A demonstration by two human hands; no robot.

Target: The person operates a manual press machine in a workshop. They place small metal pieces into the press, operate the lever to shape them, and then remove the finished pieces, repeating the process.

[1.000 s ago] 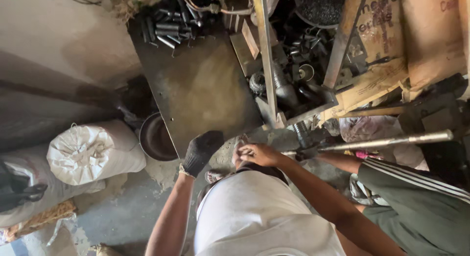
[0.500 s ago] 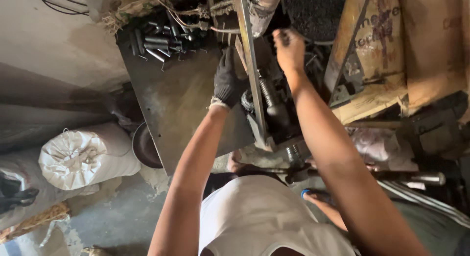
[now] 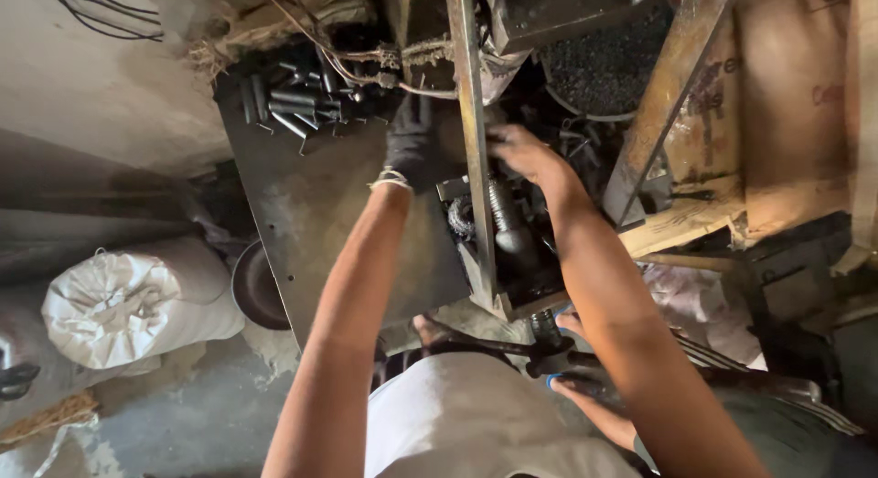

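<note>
My left hand, in a dark glove, lies on the dark metal table just below a pile of several short dark metal cylinders. The glove blends into the shadow, so what it holds is hidden. My bare right hand reaches into the machine right of the upright rusty metal bar. Its fingers curl toward the bar above a ribbed screw part. I cannot make out anything in its grip.
A tied white sack and a dark round pan sit left of the table. Wooden boards and a container of dark granules stand at the right. A foot in a blue-strapped sandal and a long rod are low right.
Both arms rose from near my lap up to the machine. Since half a second ago the right hand has come down from the top of the frame to beside the bar.
</note>
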